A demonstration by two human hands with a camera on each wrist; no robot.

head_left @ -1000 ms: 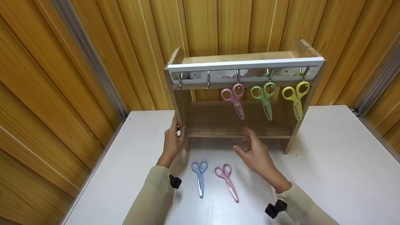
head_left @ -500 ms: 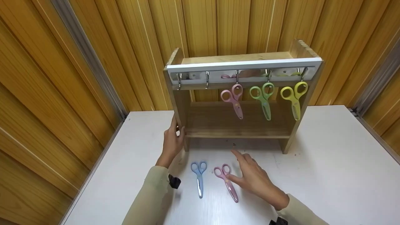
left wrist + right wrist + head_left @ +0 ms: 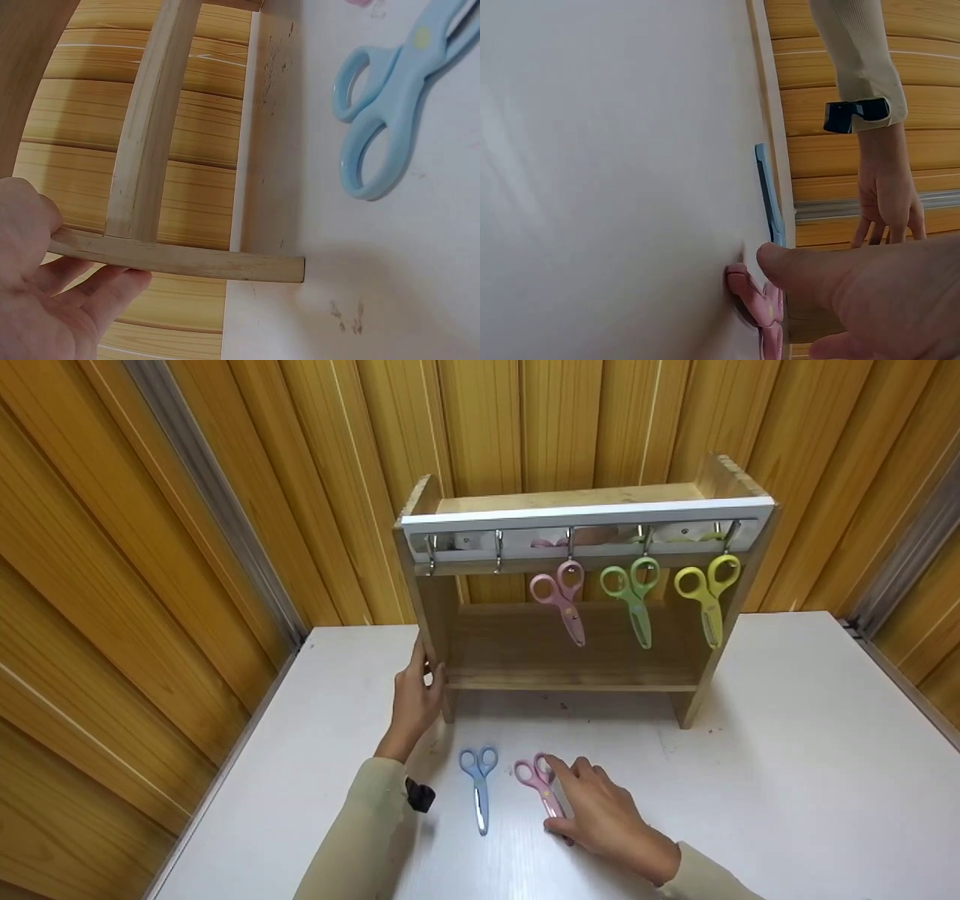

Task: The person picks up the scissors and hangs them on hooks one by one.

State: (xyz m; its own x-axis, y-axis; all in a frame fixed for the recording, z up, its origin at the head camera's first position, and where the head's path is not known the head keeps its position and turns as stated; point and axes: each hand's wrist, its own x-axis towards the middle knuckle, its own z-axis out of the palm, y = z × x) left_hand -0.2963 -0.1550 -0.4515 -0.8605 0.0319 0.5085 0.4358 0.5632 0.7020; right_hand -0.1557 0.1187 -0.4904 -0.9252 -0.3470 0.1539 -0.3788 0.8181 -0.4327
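While the left hand (image 3: 415, 701) grips the near left upright of the pale wooden two-tier rack (image 3: 510, 660), thumb in front and fingers wrapped behind, the right hand (image 3: 604, 814) spans the pink plastic-handled scissors (image 3: 544, 791) on the smooth white tabletop (image 3: 810, 720), thumb and forefinger spread apart, thumb by the blade, forefinger by a loop; firm contact cannot be told. The pink pair lies flat in front of the rack, loops toward it, tip toward the person and slanting right; long axis oblique. Just left, light-blue scissors (image 3: 481, 786) lie nearly front-to-back, tip likewise nearest the person; rounded oval loops, glossy finish, yellow pivot dot. On slim metal hooks (image 3: 499, 551) under a white front strip (image 3: 525, 515) hang pink (image 3: 565, 604), green (image 3: 636, 600) and yellow scissors (image 3: 709, 592), each by one loop, tips down and angled slightly right; behind, an orange-brown plank wall (image 3: 487, 420) with vertical grain.
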